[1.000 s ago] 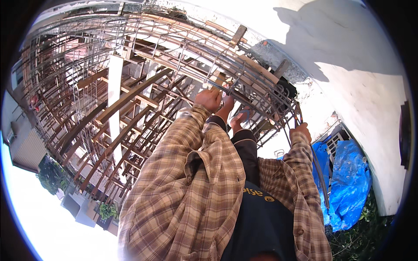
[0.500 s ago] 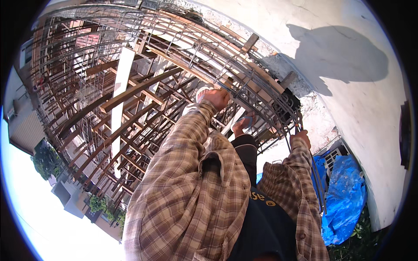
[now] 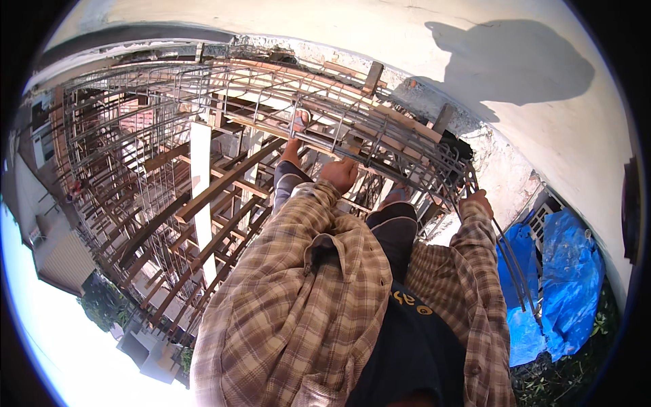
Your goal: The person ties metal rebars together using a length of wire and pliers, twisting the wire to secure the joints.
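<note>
My left hand [image 3: 339,175] is closed in a fist beside the near edge of a long rebar cage [image 3: 312,88]. What its fingers hold is hidden, though a small brown piece [image 3: 351,144] shows just past the knuckles. At the cage's right end, my right hand [image 3: 478,202] is closed around steel rebar [image 3: 510,256], whose thin rods stick out past it toward a blue tarp. My left foot [image 3: 300,121], in a sandal, is set on the cage. The other foot [image 3: 396,195] is lower, between my arms and partly hidden.
Wooden beams [image 3: 234,178] and a pale plank [image 3: 201,183] cross an open framework with gaps below, on the left. A cream wall [image 3: 529,129] with a shadow borders the far and right sides. The blue tarp [image 3: 573,271] lies lower right, beside a white grille [image 3: 540,220].
The view has shifted, bringing more of my left leg and its foot on the cage into sight. Both hands stay closed in about the same places along the cage.
</note>
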### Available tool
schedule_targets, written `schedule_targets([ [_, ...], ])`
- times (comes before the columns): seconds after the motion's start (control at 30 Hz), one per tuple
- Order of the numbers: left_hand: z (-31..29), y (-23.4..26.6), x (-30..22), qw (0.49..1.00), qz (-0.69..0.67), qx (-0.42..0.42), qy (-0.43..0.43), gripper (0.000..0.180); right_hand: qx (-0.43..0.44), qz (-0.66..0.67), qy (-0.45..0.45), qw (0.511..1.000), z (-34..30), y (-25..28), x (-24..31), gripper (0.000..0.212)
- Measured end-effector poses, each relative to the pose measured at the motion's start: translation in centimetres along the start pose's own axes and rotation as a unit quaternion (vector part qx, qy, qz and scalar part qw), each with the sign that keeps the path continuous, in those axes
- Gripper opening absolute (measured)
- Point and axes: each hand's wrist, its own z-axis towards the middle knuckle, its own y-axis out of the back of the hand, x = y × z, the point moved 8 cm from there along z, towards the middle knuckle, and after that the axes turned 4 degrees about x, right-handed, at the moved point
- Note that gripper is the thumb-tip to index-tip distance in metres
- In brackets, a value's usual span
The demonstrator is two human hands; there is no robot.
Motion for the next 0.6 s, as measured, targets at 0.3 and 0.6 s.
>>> schedule_targets([
  [0.3, 0.4, -1.0, -0.8, 0.995, -0.002, 0.094, 0.032, 0.024, 0.012, 0.065, -0.071, 0.995, 1.7, -0.8, -1.6, 0.046],
  [0.6, 13.2, 12.6, 6.4, 0.978, 0.168, 0.037, -0.120, 0.024, -0.010, 0.049, -0.094, 0.994, 1.3, -1.0, -1.8, 0.035],
])
